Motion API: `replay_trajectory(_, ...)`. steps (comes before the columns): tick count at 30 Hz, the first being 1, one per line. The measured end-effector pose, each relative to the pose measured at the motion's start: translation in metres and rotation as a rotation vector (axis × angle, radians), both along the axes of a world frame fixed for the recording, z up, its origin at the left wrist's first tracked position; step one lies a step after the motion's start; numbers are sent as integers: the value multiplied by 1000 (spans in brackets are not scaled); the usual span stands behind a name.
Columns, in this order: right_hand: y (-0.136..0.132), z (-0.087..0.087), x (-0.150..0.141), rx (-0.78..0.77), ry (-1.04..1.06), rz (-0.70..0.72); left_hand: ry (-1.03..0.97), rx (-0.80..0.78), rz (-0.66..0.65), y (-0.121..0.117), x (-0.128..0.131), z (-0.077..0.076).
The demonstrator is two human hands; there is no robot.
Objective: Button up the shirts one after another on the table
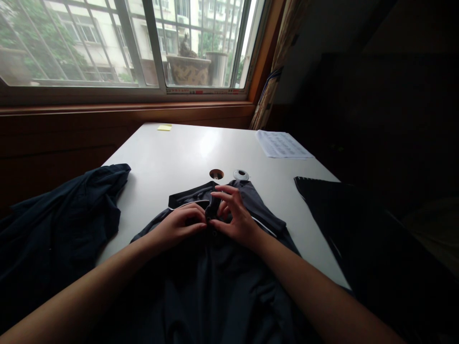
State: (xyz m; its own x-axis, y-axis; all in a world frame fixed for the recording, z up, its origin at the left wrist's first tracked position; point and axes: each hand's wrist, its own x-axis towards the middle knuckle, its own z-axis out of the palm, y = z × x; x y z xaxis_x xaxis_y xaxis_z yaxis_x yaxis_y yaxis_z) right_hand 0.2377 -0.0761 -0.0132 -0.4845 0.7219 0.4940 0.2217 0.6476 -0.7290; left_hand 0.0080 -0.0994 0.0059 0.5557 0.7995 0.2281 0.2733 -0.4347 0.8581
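A dark garment (201, 282), by its waistband-like upper edge and white piping a pair of trousers, lies on the white table (143, 148) with its lower part towards me. My left hand (182, 222) pinches the dark band at the middle of that edge between thumb and fingers. Just opposite, my right hand (234, 215) grips the same band with thumb and forefinger, its other fingers partly raised and curled. A small round fastener (214, 233) shows just below the fingertips. Exactly what lies between the fingertips is partly hidden.
Dark blue cloth (64, 224) hangs over the table's left side; black cloth (322, 205) lies along the right. Behind my hands are a round table hole (216, 174) and a loose white ring-shaped cover (241, 175). Printed papers (283, 144) and yellow notes (164, 127) lie further back.
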Motion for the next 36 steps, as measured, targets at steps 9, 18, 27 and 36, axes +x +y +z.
replay_trajectory(9, 5, 1, 1, -2, -62, 68, -14, -22, 29, -4, 3, 1)
replay_trajectory(18, 8, 8, 7, 50, 31, 18, 152, 163, 143, -3, 6, -13)
replay_trajectory(27, 7, 14, 8, 70, 50, -24, 249, 213, 186, -2, 3, -10)
replay_trajectory(36, 6, 13, 9, 85, 50, -29, 239, 153, 263, -3, 4, 0)
